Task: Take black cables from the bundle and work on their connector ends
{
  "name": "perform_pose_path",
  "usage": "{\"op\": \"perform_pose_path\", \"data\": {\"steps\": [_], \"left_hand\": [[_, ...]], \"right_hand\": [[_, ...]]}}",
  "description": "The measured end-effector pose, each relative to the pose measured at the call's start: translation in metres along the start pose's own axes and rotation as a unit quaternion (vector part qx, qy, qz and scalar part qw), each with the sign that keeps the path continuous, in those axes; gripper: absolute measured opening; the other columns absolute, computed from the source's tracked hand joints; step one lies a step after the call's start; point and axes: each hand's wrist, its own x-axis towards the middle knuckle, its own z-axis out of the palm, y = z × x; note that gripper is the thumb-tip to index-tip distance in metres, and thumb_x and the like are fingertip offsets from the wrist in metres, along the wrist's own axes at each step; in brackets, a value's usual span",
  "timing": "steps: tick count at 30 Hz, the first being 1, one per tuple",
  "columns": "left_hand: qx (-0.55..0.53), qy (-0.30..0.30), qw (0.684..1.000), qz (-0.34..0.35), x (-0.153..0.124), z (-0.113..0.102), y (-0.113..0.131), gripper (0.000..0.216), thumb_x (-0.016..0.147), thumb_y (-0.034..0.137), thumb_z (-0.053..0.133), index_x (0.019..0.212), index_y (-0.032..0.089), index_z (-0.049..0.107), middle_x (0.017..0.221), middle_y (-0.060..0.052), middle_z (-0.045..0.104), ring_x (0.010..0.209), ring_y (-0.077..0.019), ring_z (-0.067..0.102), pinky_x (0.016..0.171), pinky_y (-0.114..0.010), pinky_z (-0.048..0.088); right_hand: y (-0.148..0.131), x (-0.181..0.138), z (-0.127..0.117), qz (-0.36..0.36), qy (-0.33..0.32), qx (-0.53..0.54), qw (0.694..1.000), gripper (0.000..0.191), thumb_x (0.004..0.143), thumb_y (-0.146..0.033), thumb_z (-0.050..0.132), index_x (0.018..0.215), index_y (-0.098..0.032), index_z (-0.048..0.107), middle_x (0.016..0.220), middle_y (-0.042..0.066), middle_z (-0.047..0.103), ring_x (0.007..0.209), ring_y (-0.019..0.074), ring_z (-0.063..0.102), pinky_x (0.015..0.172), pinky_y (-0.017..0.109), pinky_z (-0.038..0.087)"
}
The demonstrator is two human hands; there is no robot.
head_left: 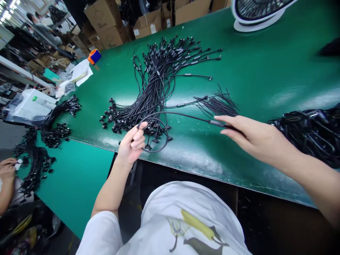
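Note:
A black cable (183,114) runs between my two hands, one part of it bent into a loop above the front edge of the table. My left hand (132,141) is closed on the loop's left side. On the right, my right hand (249,136) pinches the cable by its thicker grey sleeve; the end beyond is hidden under the fingers. Just behind lies a large heap of black cables (151,85) with plugs at both ends. A small bunch of thin black ties (219,102) rests beside my right fingertips.
Bundled black cables (313,131) lie at the right, more cable bundles (57,120) at the left. A white fan (260,21) stands at the back. An orange and blue tape roll (94,56) sits near cardboard boxes (106,24). At far left, a co-worker's hand (7,168) holds something small.

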Motion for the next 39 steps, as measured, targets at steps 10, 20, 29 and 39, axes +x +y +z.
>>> {"op": "perform_pose_path", "data": {"steps": [10,20,29,39], "left_hand": [[0.312,-0.079,0.944,0.074,0.005,0.020,-0.067,0.030,0.088,0.044,0.061,0.096,0.016,0.066,0.094,-0.008,0.071,0.088,-0.0174,0.066,0.081,-0.028,0.049],[0.224,-0.130,0.966,0.016,0.002,0.016,-0.076,0.035,0.090,0.051,0.055,0.087,0.016,0.056,0.055,0.005,0.047,0.049,-0.0088,0.039,0.053,-0.024,0.035],[0.321,-0.056,0.941,0.094,0.001,0.013,-0.114,0.040,0.091,0.057,0.048,0.074,0.021,0.051,0.066,0.001,0.046,0.073,-0.0172,0.051,0.076,-0.031,0.041],[0.303,-0.183,0.935,-0.014,0.006,0.010,-0.123,0.052,0.085,0.068,0.047,0.072,0.018,0.051,0.074,-0.003,0.053,0.075,-0.0170,0.050,0.077,-0.032,0.043]], "right_hand": [[-0.084,0.018,-0.002,-0.175,-0.134,0.116,0.968,0.026,0.095,-0.018,0.041,0.086,-0.018,0.065,0.070,0.002,0.064,0.056,0.0123,0.055,0.053,0.025,0.031],[-0.075,0.038,0.046,0.267,0.020,0.579,0.770,0.037,0.092,-0.056,0.049,0.089,-0.020,0.057,0.076,-0.001,0.056,0.069,0.0124,0.052,0.074,0.029,0.046],[-0.108,0.042,0.044,0.353,0.085,0.782,0.507,0.039,0.079,-0.057,0.068,0.078,-0.020,0.055,0.078,0.000,0.052,0.076,0.0137,0.053,0.067,0.027,0.048],[-0.113,0.056,0.040,0.371,0.028,0.779,0.505,0.043,0.076,-0.058,0.070,0.080,-0.020,0.049,0.072,-0.002,0.056,0.059,0.0090,0.052,0.049,0.020,0.041]]}}
